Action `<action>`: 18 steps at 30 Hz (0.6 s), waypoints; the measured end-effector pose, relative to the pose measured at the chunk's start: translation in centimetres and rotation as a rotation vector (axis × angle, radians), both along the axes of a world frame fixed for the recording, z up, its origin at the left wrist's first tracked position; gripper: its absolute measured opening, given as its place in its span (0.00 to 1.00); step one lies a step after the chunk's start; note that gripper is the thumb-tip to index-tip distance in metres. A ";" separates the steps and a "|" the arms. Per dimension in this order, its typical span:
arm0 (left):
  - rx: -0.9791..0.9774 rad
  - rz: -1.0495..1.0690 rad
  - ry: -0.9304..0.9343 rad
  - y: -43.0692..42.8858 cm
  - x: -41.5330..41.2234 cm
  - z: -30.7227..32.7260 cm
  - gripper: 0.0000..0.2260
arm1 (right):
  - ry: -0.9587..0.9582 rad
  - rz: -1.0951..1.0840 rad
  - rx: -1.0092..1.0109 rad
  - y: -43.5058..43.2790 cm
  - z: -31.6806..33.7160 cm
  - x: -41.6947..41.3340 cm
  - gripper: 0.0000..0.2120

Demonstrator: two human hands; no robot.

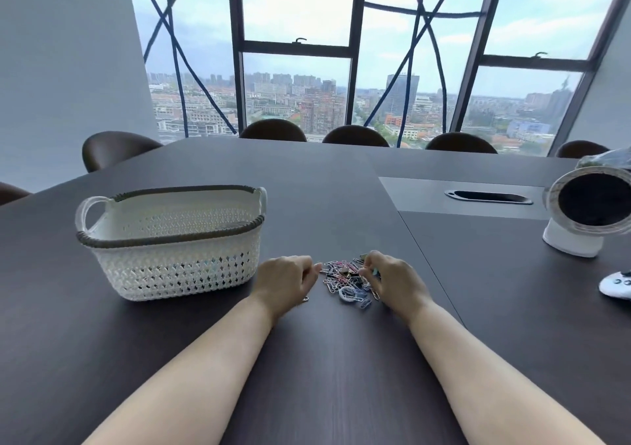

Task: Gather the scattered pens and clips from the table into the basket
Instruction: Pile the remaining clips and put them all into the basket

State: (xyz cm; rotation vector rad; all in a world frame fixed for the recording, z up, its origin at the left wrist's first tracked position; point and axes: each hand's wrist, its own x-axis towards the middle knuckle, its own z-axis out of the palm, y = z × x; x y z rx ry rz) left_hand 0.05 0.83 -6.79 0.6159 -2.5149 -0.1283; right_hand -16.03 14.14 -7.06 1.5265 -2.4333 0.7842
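A small heap of coloured paper clips and binder clips (345, 281) lies on the dark table (307, 359), between my two hands. My left hand (285, 282) rests on the table at the heap's left edge, fingers curled in, thumb tip touching the clips. My right hand (392, 282) sits on the heap's right side with fingers bent down into the clips. What either hand holds is hidden. The white woven basket (102, 240) with a grey rim stands to the left; coloured items show faintly through its wall. No pens lie on the table.
A white round desk fan (587, 211) stands at the right, a white object (618, 286) below it at the frame edge. A cable slot (488, 197) is set into the table's middle panel. Brown chairs (114, 147) line the far edge before the windows.
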 end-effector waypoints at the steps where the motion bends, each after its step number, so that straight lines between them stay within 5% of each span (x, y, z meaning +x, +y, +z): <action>1: -0.030 -0.015 0.049 0.1 0.3 0.4 0.17 | -0.017 -0.003 -0.010 0.0 -0.1 0.0 0.12; 8: -0.327 0.086 0.407 -2.1 4.3 8.4 0.18 | -0.057 0.000 -0.056 -0.5 -0.2 -0.1 0.10; 14: 0.009 0.260 -0.056 -7.9 7.6 10.9 0.12 | -0.014 0.030 -0.064 -0.4 -0.3 0.4 0.08; 18: 0.206 0.195 -0.042 -8.0 7.8 10.8 0.18 | -0.004 0.047 -0.069 -0.2 -0.6 0.6 0.07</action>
